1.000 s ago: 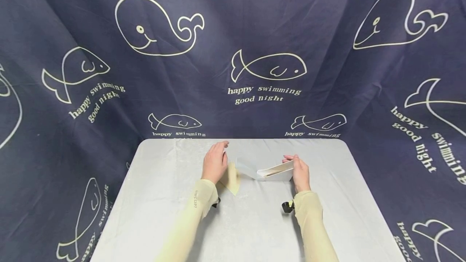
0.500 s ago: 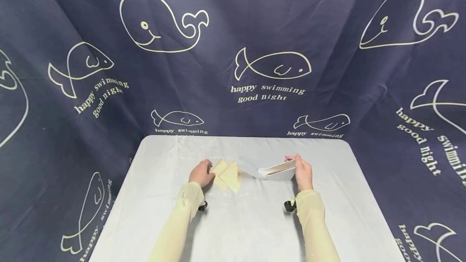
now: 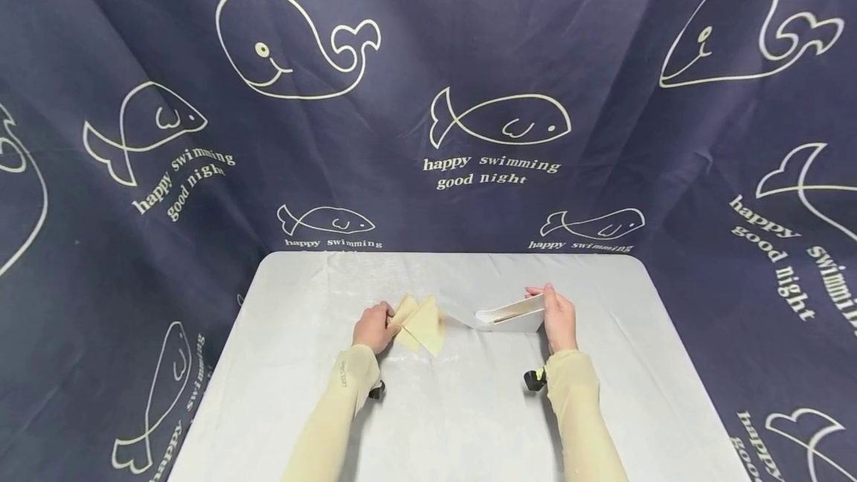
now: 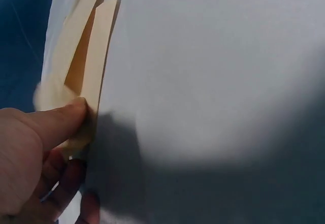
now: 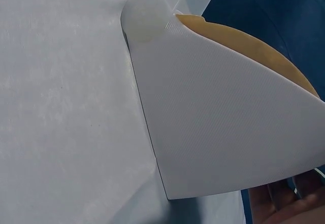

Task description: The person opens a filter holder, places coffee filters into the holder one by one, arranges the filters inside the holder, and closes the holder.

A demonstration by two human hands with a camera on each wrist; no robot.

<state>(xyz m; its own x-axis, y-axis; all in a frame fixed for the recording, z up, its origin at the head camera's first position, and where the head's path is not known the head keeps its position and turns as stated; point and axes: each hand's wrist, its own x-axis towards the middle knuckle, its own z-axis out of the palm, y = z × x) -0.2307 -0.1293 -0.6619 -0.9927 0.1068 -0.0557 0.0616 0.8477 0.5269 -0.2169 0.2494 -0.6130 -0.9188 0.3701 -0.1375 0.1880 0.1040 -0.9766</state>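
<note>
Two tan, cone-shaped coffee filters (image 3: 427, 327) overlap like a fan left of the table's middle. My left hand (image 3: 373, 327) pinches the left one at its outer edge, thumb on top and fingers below. The left wrist view shows the paper edge (image 4: 99, 46) parted into an open mouth above the thumb (image 4: 63, 122). To the right, my right hand (image 3: 559, 318) grips the end of a white fan-shaped filter holder (image 3: 512, 323), which stands with its slot upward. Brown filter paper (image 5: 254, 46) shows inside it in the right wrist view.
A translucent pale flap or sheet (image 3: 462, 311) extends from the holder's left end toward the filters. Everything is on a table (image 3: 455, 422) with a whitish cloth. A dark blue curtain (image 3: 402, 192) with whale and fish drawings hangs behind and at both sides.
My left hand has come down and left from above the filters, and its fingers now pinch one. Both filters show, fanned apart, where one was visible. My right hand still holds the holder.
</note>
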